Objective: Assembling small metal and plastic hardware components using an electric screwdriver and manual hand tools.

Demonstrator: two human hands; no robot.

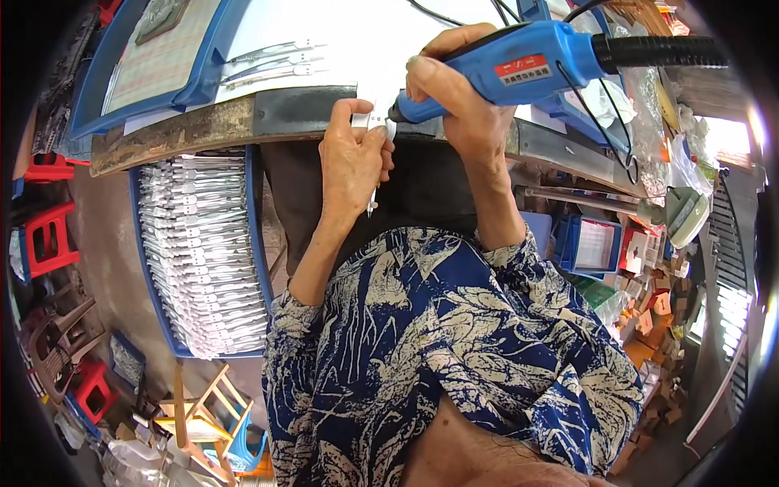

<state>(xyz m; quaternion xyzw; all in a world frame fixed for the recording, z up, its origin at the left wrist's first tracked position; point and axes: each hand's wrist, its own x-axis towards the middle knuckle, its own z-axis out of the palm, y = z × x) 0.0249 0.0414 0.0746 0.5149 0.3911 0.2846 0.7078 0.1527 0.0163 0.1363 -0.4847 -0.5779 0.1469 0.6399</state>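
My right hand [466, 97] is wrapped round a blue electric screwdriver [527, 65], its nose pointing left. The nose meets, or nearly meets, a small pale metal part [371, 120] at the table's front edge. My left hand [353, 158] pinches that part between thumb and fingers, and a thin silver end shows below the fingers. Whether a screw sits at the tip is too small to tell. Left of my hands, several long silver metal parts [272, 65] lie side by side on the white tabletop.
Below the table at left, a blue crate [264, 284] holds stacked silver parts [195, 252]. A blue tray [195, 89] stands on the table's left. The worn wooden table edge [178, 134] runs before me. A black hose [665, 51] leaves the screwdriver. Red stools [50, 239] stand at far left.
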